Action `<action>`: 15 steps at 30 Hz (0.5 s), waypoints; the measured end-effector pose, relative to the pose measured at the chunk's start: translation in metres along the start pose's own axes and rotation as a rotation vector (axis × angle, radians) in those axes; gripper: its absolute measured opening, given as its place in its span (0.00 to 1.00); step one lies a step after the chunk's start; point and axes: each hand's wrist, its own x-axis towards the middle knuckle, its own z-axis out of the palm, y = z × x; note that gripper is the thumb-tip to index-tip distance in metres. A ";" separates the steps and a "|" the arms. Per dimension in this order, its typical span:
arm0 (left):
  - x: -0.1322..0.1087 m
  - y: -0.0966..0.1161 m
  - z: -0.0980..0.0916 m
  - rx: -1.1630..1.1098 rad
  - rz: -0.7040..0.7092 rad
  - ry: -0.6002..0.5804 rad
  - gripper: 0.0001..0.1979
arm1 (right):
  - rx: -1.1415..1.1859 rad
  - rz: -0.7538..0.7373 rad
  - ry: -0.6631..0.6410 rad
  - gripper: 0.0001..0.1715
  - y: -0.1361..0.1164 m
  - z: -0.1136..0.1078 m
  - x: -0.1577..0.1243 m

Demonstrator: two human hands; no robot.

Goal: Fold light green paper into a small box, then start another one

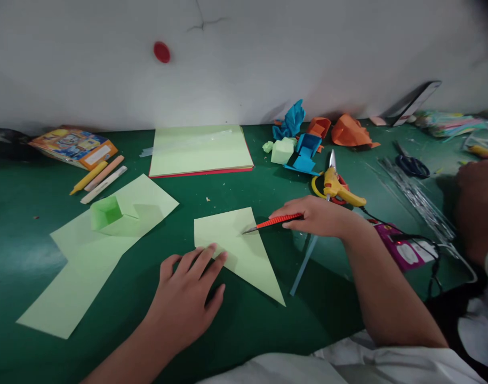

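A pale green sheet of paper (228, 240), cut with slanted edges, lies in front of me on the green table. My left hand (191, 290) rests with its fingers spread, the fingertips on the paper's lower left edge. From the right, my right hand (319, 216) is closed around a thin red-handled craft knife (279, 220). Its grey metal tip meets the paper or hovers just over it; I cannot tell which. To the left lie more pale green paper pieces (95, 261), with a small folded green paper box (108, 214) on them.
A stack of green sheets (199, 152) lies by the wall. Right of it are crumpled blue (290, 121) and orange paper (350, 130), scissors (318, 186) and a yellow glue gun (340, 189) with its cord. Crayons (103, 173) lie left. Another person's arm (478, 208) is at far right.
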 end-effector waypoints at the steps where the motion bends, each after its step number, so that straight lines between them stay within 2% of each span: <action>1: 0.000 0.000 0.000 -0.002 0.001 0.000 0.23 | 0.000 0.012 -0.005 0.22 0.000 -0.001 0.000; 15: 0.000 -0.001 0.002 -0.026 -0.011 0.001 0.23 | 0.018 0.070 -0.006 0.22 -0.001 -0.005 -0.006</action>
